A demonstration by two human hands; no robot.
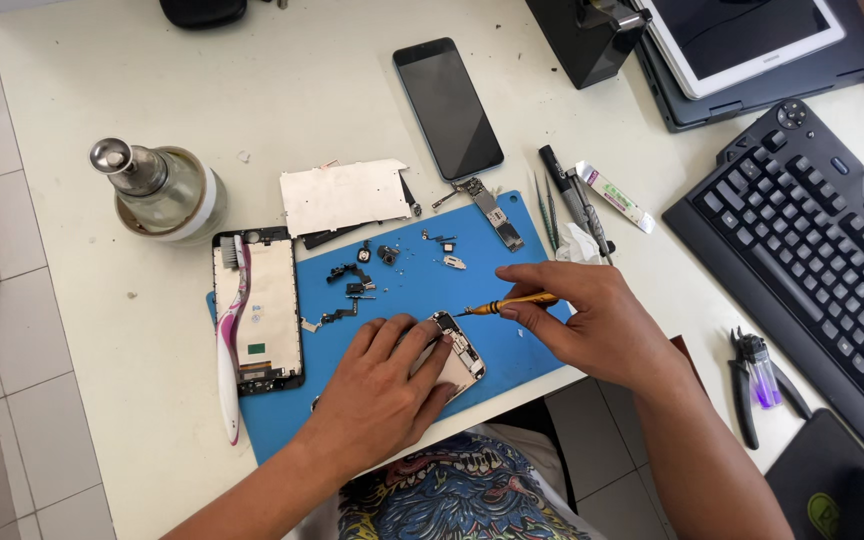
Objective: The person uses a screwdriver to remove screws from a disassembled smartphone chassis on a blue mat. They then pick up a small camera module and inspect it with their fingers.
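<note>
A: What sits at the centre of the frame?

B: An opened phone chassis (pixel 455 352), lower centre, lying on a blue work mat (pixel 512 330). The left hand (pixel 387 385) lies flat over it, fingers spread and pressing it down. The right hand (pixel 592 320) pinches a slim yellow-handled screwdriver (pixel 507 303), its tip at the chassis's upper edge.

A: How would that chassis handle?

B: Probably light, stiff and fragile, with bare circuitry exposed. It looks best held by its outer frame edges, pinned flat as the palm does now.

A: What lies around it?

B: Left of centre, a detached display panel (pixel 270 310) face down with a pink-and-white toothbrush (pixel 229 335) resting along it. Above, a metal shield plate (pixel 342 195), a logic board (pixel 497 215) and small loose parts (pixel 357 280) on the mat. An intact black phone (pixel 448 108) lies at upper centre, and a glass bottle with a metal pump top (pixel 159 188) at upper left. On the right are a black keyboard (pixel 812 230), pliers (pixel 747 385), tweezers and a small tube (pixel 614 196). A white tablet (pixel 742 35) sits at upper right.
</note>
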